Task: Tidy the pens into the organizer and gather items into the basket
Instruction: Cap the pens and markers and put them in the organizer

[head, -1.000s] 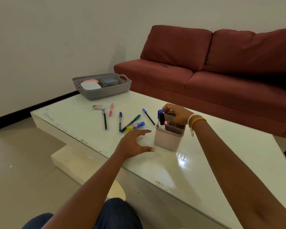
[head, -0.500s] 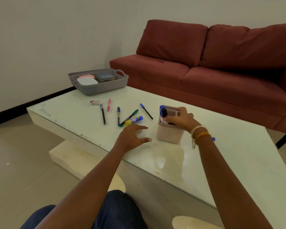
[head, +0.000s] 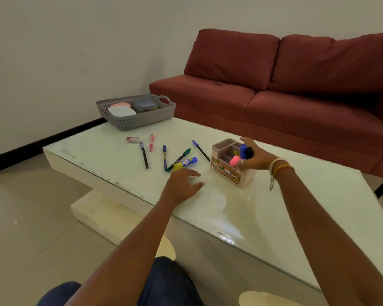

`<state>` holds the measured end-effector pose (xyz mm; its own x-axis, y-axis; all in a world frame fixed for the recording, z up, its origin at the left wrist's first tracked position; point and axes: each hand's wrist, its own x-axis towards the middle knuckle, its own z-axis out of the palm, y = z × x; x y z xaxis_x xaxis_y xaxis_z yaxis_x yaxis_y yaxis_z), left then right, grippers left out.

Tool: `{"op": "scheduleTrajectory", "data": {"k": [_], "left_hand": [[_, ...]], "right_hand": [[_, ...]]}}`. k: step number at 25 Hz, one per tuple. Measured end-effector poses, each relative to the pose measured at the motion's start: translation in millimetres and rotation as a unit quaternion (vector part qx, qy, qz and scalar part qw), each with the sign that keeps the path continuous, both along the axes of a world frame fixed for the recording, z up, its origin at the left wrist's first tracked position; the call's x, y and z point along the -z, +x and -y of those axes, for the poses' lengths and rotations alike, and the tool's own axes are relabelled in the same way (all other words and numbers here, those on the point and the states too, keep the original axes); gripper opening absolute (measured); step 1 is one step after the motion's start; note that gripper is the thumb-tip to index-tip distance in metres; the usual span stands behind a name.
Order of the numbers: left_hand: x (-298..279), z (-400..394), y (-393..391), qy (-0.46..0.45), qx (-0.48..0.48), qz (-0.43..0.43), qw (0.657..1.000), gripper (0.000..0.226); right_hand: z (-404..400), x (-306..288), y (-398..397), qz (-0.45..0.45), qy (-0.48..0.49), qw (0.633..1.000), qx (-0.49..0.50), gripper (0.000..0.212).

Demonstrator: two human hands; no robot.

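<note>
A pink organizer (head: pixel 223 167) with a picture label on its side stands on the glass table; blue, black and pink markers poke out of it. My right hand (head: pixel 253 159) grips its right side, fingers curled round the rim. My left hand (head: pixel 181 184) rests on the table with fingers spread, holding nothing. Just beyond its fingertips lies a yellow-and-blue glue stick (head: pixel 185 162). Several pens lie loose: a green marker (head: pixel 179 159), a blue pen (head: pixel 164 156), a black pen (head: pixel 144 154), a pink pen (head: pixel 151 142) and a blue-capped pen (head: pixel 200 150). A small eraser (head: pixel 132 139) lies near the pink pen.
A grey perforated basket (head: pixel 152 117) at the table's far left corner holds white, pink and clear lidded boxes. A red sofa (head: pixel 285 93) runs behind the table. The table's front edge (head: pixel 186 219) is near my knees.
My right hand has turned the organizer so its labelled side now faces me and its open compartments show. My left hand stayed by the glue stick.
</note>
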<state>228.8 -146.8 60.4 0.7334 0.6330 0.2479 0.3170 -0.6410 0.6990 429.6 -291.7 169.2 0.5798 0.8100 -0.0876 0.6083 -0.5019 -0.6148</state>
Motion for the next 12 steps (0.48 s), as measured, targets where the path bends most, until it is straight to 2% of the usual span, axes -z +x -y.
{"op": "scheduleTrajectory", "data": {"k": [4, 7, 9, 12], "left_hand": [[3, -3, 2, 0.013, -0.058, 0.084, 0.995, 0.013], [4, -7, 3, 0.058, -0.155, 0.132, 0.977, 0.014], [2, -12, 6, 0.053, -0.200, 0.104, 0.973, 0.023], [7, -15, 15, 0.081, -0.209, 0.003, 0.974, 0.030]], "right_hand": [[9, 0, 18, -0.017, 0.025, 0.999, -0.028, 0.116], [22, -2, 10, -0.025, 0.058, 0.998, 0.017, 0.125], [28, -10, 3, 0.009, 0.124, 0.991, 0.044, 0.122], [29, -13, -8, 0.046, 0.278, 0.953, 0.109, 0.094]]}}
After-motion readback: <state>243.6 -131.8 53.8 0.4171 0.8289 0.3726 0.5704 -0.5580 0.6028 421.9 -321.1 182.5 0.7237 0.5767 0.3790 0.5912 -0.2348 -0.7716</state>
